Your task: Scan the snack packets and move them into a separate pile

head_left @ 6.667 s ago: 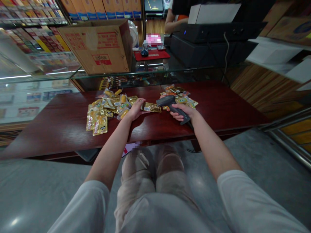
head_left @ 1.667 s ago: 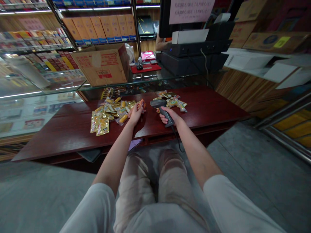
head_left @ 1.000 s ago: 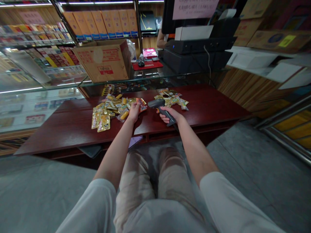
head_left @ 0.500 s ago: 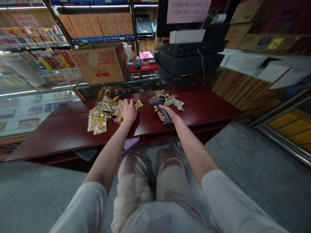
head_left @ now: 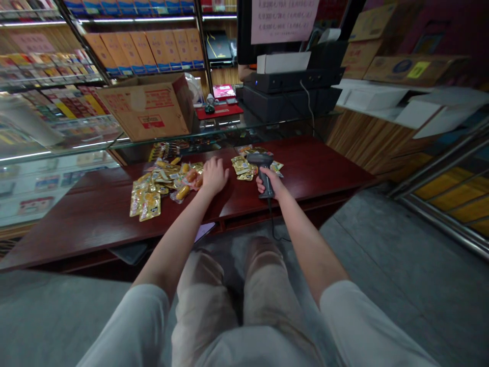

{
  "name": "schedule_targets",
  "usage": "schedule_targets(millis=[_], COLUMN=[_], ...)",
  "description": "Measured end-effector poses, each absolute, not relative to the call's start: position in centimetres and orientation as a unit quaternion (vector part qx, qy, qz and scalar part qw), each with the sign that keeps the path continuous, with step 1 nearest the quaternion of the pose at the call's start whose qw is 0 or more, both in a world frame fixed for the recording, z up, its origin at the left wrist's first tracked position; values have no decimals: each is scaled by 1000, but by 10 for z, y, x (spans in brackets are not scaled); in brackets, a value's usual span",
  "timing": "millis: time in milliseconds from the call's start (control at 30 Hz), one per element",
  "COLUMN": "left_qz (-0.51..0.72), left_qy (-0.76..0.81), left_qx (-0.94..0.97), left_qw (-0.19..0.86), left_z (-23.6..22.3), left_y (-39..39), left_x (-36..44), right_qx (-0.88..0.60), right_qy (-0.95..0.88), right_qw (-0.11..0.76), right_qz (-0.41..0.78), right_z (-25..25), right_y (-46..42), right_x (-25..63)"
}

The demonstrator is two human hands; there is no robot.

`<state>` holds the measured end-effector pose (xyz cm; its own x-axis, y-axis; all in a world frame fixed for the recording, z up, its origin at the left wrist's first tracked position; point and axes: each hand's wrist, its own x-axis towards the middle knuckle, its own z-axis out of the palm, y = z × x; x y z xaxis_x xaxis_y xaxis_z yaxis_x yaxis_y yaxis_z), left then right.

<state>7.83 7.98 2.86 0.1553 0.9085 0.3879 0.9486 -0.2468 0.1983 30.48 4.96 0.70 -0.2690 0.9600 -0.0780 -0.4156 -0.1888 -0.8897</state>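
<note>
Right hand (head_left: 272,182), fingers wrapped round dark scanner (head_left: 261,160), partly hiding smaller packet cluster (head_left: 242,167), left hand (head_left: 215,176) palm-down beside larger packet pile (head_left: 162,182), grip cannot be told, packets on red-brown surface (head_left: 317,165)

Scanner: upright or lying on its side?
Upright: the scanner has its head on top and handle below, gripped in the right hand, while the cord hangs from the base.

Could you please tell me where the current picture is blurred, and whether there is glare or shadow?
Head view: the shelf goods at far left look smeared, the scanner and packets clearer, though small print is unreadable; head view: pale sheen on the dark red table, and a shadow beside the left forearm.
</note>
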Motion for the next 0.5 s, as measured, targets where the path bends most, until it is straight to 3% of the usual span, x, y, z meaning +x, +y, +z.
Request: schedule_targets(millis=[100, 400, 500], left_qz=[-214, -251, -362], left_qy=[-663, -734, -664], left_qx=[-710, -590, -564], left_qw=[-98, -224, -331], left_z=[23, 17, 13], left_y=[94, 136, 145], left_x=[121, 141, 125], right_qx=[-344, -334, -335], right_qy=[-379, -371, -369], right_qw=[510, 525, 525], right_qz=[692, 689, 690], right_z=[6, 4, 4], right_y=[49, 49, 48], right_x=[305, 308, 308])
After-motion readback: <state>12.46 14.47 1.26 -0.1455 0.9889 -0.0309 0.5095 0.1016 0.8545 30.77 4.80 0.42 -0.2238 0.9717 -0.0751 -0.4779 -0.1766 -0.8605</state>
